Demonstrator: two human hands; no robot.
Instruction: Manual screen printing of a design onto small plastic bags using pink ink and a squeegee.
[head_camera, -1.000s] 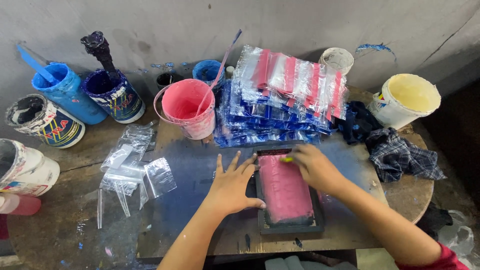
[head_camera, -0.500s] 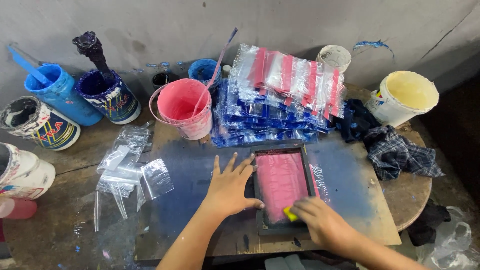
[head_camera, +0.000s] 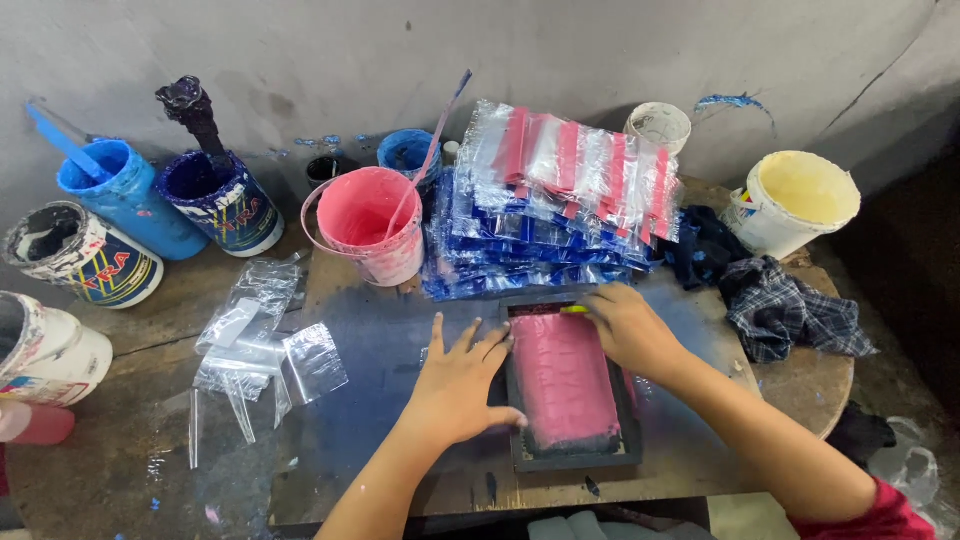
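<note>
Screen frame (head_camera: 572, 390), small and dark-edged, lies flat on the ink-stained board (head_camera: 380, 350) near the front edge; its mesh is coated pink from end to end. Left hand (head_camera: 462, 380) is spread flat, fingers splayed, pressing the frame's left rail. Right hand (head_camera: 628, 328) is curled around a yellow-handled squeegee (head_camera: 574, 310) at the frame's far end; the blade itself is hidden, so its contact with the mesh is likely, not certain. Judging by this, the pull stands at one end of its stroke. Left of the board, a few clear bags (head_camera: 262, 345) lie loose and unprinted. Beyond, a tall stack of blue and red printed bags (head_camera: 555, 205) suggests much is done. Pink ink bucket (head_camera: 368, 225) stands behind.
</note>
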